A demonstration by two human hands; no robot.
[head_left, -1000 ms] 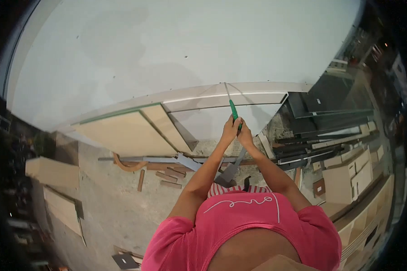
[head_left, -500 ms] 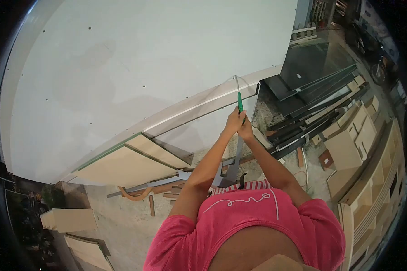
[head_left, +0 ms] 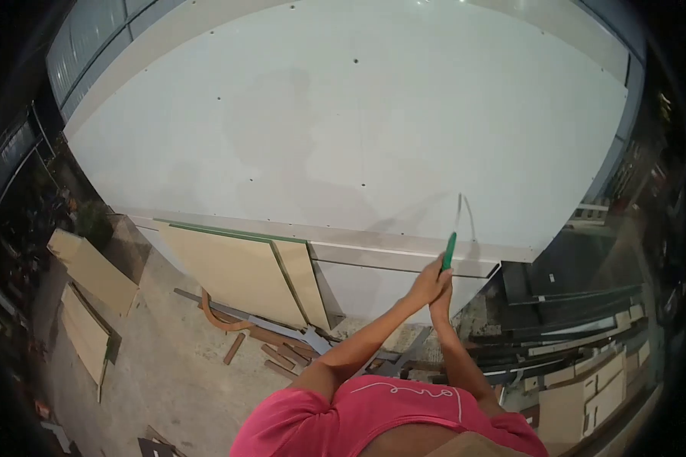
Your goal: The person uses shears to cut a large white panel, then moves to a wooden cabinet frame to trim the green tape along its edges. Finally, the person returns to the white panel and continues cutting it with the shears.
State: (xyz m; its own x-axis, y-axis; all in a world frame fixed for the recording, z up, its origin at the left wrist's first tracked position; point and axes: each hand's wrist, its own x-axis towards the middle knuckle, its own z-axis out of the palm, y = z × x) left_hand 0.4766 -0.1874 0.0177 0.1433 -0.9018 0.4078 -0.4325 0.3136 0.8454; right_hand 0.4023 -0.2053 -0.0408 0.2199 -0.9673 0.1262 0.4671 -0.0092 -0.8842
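Note:
A screwdriver (head_left: 450, 250) with a green handle and a long thin shaft points up at a large white panel (head_left: 312, 137) dotted with small dark screw points. Its tip meets the panel's face, where thin shadows fan out from it. My left hand (head_left: 425, 285) is closed around the handle. Just below and partly behind it, my right hand (head_left: 440, 303) is closed at the handle's lower end, its fingers partly hidden. Both arms stretch forward.
Cream boards with green edges (head_left: 225, 266) lean against the panel's lower side. Wood offcuts (head_left: 282, 356) lie on the concrete floor (head_left: 175, 358). Dark sheets (head_left: 587, 263) and cabinet parts (head_left: 583, 396) are stacked at right. A cream box-like piece (head_left: 91, 266) stands at left.
The view has swung, so the panel fills more of the top and my hands appear lower and further right. The screwdriver's tip now lies higher above the panel's lower edge. Both hands keep hold.

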